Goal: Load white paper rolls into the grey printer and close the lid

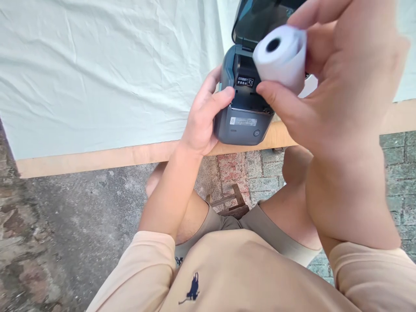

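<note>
A dark grey portable label printer (242, 123) is held over the table's near edge, its lid (256, 26) swung up and its paper bay exposed. My left hand (204, 110) is closed round the printer's left side, thumb on the rim of the bay. Between the thumb and fingers of my right hand (328, 82) is a white paper roll (279, 58) with a black core. The roll is tilted, with a loose outer layer, and hangs just above the right part of the bay. It hides part of the bay and the hinge.
A pale cloth (113, 78) covers the table, whose bare wooden edge (97, 159) runs along the front. Below are my knees, a wooden stool (238, 197) and a floor of concrete (87, 225) and paving bricks (266, 167).
</note>
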`<state>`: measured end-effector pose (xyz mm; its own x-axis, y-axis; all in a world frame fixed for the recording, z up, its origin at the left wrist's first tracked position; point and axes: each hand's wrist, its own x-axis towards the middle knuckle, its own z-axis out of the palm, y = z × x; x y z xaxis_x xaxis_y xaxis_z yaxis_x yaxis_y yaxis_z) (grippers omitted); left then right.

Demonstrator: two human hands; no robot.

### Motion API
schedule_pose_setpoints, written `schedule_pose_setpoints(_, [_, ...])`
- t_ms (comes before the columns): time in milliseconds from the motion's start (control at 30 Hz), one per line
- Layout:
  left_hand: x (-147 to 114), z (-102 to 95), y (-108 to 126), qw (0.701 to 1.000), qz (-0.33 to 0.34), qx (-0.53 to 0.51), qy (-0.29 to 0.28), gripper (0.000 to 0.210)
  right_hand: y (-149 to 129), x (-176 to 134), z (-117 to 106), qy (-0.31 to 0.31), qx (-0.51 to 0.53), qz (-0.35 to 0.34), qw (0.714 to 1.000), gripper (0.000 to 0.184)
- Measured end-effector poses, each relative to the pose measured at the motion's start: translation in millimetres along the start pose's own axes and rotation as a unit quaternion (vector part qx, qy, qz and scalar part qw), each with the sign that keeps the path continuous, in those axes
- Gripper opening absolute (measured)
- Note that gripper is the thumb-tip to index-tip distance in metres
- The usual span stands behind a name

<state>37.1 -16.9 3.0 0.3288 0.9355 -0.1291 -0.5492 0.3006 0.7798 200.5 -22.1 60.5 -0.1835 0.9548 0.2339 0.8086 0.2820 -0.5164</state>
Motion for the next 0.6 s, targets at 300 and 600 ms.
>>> schedule_pose_setpoints(300, [-1,-1.4,2,0.991,0.002,0.136,-0.003,0.048,-6,7,10,-0.082,-0.161,-0.004,0.983,0.027])
schedule_pose_setpoints(600, [-1,-0.2,-2,0.999,0.008,0.046,0.004,0.016,1,7,12,-0.041,-0.16,-0.05,0.985,0.023])
